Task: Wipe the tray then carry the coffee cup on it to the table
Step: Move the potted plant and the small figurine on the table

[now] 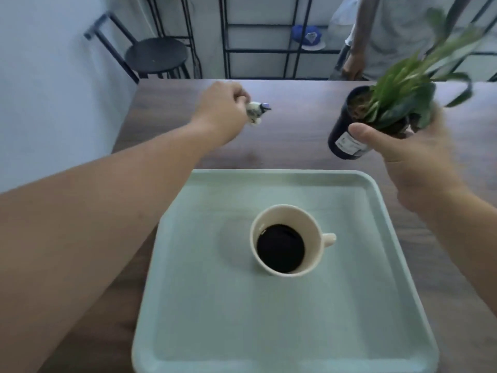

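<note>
A pale green tray [204, 305] lies on the dark wooden table [290, 146] close to me. On its middle stands a cream coffee cup [289, 239] with black coffee, handle pointing right. My left hand [219, 109] reaches past the tray's far left corner and is closed on a small white figurine [255, 111] above the tabletop. My right hand [408, 154] grips a black potted plant [349, 130] with green leaves, tilted and lifted beyond the tray's far right corner.
A black stool [157, 56] stands beyond the table at the left by the white wall. Black metal shelving [295, 51] holds a blue cap [306, 35]. Another person [382, 36] stands behind the table's far right edge.
</note>
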The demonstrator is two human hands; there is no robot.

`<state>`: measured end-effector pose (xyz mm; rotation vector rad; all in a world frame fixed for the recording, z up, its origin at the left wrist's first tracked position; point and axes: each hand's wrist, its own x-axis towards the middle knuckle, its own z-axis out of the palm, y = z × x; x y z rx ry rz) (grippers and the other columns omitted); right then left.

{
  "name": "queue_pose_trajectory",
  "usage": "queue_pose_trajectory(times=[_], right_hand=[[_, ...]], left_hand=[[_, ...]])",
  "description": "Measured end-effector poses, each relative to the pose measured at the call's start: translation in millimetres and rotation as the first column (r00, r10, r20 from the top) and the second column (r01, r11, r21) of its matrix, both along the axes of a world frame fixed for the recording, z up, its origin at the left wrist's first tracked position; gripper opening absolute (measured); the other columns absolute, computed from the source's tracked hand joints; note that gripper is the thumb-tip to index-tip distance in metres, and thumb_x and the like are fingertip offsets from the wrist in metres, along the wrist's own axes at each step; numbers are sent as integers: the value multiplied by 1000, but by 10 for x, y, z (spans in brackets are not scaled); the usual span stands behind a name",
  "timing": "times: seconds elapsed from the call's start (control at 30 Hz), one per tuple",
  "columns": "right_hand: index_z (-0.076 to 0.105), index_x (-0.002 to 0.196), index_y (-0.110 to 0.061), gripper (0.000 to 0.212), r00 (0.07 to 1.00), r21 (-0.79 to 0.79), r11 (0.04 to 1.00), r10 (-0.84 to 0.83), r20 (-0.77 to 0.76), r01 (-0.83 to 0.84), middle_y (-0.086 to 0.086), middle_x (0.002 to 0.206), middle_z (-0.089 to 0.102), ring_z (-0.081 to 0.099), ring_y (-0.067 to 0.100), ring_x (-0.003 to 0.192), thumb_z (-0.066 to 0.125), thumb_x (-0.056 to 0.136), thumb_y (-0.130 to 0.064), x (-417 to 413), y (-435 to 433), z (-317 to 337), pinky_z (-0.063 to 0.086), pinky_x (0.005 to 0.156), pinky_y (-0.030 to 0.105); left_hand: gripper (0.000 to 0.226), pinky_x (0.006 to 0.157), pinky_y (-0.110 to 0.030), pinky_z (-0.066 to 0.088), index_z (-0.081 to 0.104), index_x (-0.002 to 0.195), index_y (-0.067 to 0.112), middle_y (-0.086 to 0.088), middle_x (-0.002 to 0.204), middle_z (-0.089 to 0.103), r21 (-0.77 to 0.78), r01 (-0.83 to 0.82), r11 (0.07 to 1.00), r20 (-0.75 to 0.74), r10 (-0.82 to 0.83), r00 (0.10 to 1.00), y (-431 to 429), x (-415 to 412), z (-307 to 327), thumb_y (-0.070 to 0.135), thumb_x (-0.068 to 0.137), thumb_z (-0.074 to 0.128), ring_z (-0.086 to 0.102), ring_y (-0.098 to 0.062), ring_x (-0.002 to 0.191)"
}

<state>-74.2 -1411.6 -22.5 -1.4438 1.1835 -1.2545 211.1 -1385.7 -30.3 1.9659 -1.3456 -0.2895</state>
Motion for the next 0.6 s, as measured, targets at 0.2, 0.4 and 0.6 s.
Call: queue_pose_trajectory(times=[0.2, 0.4, 0.6], right_hand=[[60, 110, -30, 70, 971, 47, 971, 235, -42, -233, -16, 102, 73, 68, -3, 95, 95, 50, -35, 890, -34, 125, 56, 80, 20], [59, 116, -25, 84, 926, 184, 917, 371, -72, -353, -9, 110, 72, 67, 14, 104, 96, 41, -39, 1562, -150, 51, 56, 86, 39], [58, 123, -25, 86, 888, 247, 870, 454, -70, -426, -11, 115, 70, 65, 6, 106, 99, 47, -26, 1819, -198, -124, 51, 95, 31]], left_hand=[[29, 73, -33, 54, 74, 93, 20, -4, 94, 72, 74, -154, 985, 40, 151, 988, 433, 770, 13, 17, 92, 46, 64, -20, 79], [30, 61, -25, 38, 73, 97, 14, -3, 93, 68, 122, -203, 972, 52, 198, 979, 622, 1050, -78, 13, 92, 44, 55, -16, 69], [32, 68, -27, 39, 72, 98, 17, -5, 99, 68, 166, -255, 953, 52, 249, 967, 694, 1202, -167, 13, 91, 41, 55, -20, 80]])
